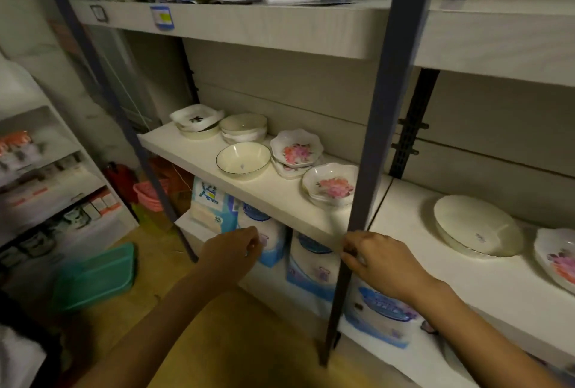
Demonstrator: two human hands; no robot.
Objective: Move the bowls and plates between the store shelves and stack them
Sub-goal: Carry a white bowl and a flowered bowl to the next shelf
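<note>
My left hand (230, 247) hangs empty, fingers (252, 240) loosely curled, below the shelf (186, 151). My right hand (378, 258) is at the post (384, 107), grip unclear. The bowl (243, 161) and flowered plates (297, 148) sit left of it. Reaching round the post, I could knock a plate off.

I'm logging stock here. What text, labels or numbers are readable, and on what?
Nothing can be read for sure.
Shelf tag, blue and yellow: blurred.
Square dish, black mark: illegible.
Blue packs, print: blurred.
White plate, small mark: too small.
</note>
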